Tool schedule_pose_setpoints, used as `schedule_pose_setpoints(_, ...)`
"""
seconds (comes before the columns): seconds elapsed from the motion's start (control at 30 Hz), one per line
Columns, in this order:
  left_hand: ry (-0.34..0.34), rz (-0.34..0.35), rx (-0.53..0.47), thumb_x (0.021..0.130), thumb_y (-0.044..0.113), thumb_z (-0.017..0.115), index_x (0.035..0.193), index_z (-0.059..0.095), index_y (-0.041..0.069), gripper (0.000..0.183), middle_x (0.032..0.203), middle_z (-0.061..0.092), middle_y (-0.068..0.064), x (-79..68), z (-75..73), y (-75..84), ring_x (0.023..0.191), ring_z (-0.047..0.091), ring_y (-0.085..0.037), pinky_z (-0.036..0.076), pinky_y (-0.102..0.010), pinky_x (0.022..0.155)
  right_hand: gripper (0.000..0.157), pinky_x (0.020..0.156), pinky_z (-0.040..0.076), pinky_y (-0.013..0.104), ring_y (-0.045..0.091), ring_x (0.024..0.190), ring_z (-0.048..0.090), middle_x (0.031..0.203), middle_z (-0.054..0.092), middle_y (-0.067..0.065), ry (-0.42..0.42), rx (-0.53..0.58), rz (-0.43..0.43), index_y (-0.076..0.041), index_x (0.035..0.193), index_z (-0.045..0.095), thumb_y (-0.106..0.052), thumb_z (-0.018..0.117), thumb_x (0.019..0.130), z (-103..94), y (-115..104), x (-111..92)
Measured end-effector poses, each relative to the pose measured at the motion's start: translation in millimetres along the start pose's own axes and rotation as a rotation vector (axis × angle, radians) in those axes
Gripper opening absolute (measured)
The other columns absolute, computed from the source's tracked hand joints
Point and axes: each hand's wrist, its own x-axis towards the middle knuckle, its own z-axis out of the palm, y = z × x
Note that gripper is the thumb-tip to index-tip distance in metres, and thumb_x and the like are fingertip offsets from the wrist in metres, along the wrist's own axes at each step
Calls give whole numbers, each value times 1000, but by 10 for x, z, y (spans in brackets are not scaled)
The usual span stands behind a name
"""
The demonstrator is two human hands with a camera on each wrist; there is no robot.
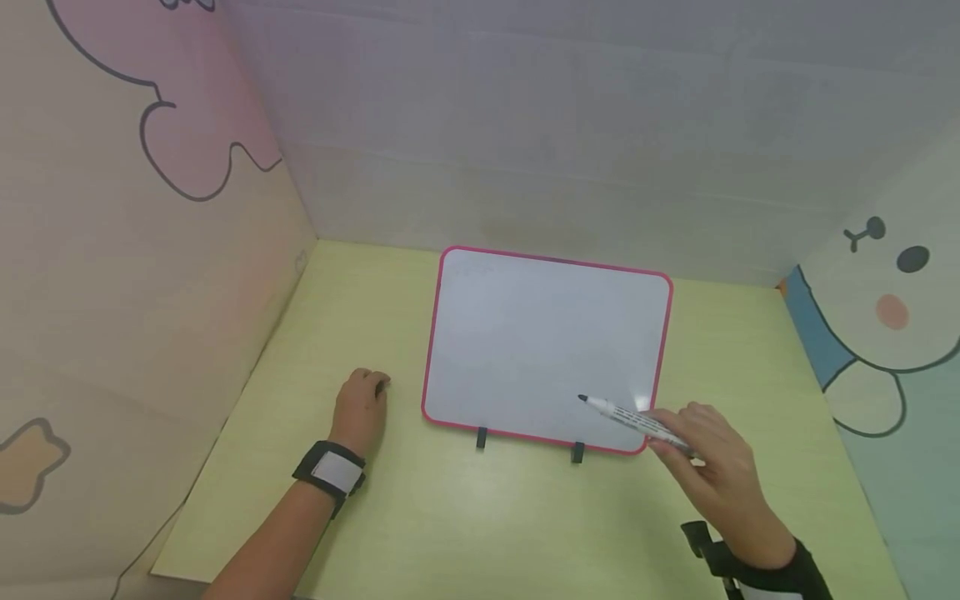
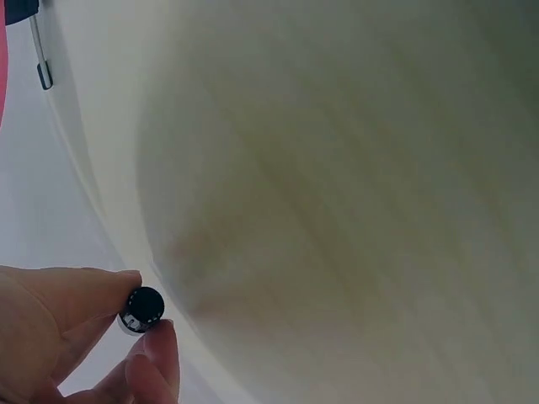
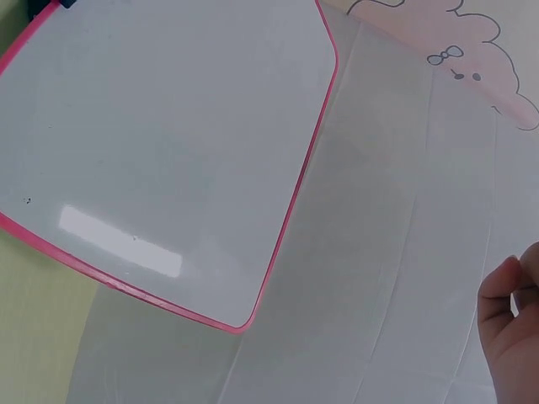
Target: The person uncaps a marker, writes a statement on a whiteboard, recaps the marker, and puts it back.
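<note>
My right hand (image 1: 712,454) grips a white marker (image 1: 630,419) with its dark tip pointing left, over the lower right part of a whiteboard (image 1: 547,342) with a pink rim. In the right wrist view only part of that hand (image 3: 512,324) shows at the edge, and the marker is hidden. To the left of the board, my left hand (image 1: 360,412) is low over the table. Its thumb and a finger pinch a small black marker cap (image 2: 145,308), plain in the left wrist view. The board's face (image 3: 168,126) bears only a few tiny dark specks.
Two black feet (image 1: 482,437) stick out under the board's front edge on the pale yellow table (image 1: 480,525). A grey-white sheet (image 1: 525,133) rises behind it. Printed cartoon panels (image 1: 892,350) stand at both sides. A cable (image 1: 150,542) runs down along the left panel.
</note>
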Motion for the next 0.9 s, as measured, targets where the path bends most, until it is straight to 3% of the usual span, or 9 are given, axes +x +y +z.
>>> schedule_pose_setpoints(0.23,1,3,10,83,1,65,101,67,-2,19,101,48,-12,4,17,-8,87,55,-25,52,-38,77,44,59,27,17,3,71,37,67,50,-9,10,11,-9,3,95,67,-38,53,93,9,3,-3)
schedule_pose_setpoints(0.9,-23,14,24,82,-1,65,98,67,-2,16,97,52,-13,0,-30,-5,83,56,-27,51,-39,72,45,59,28,17,3,71,37,67,52,-9,8,-5,-5,4,95,68,-39,53,93,-12,12,-1)
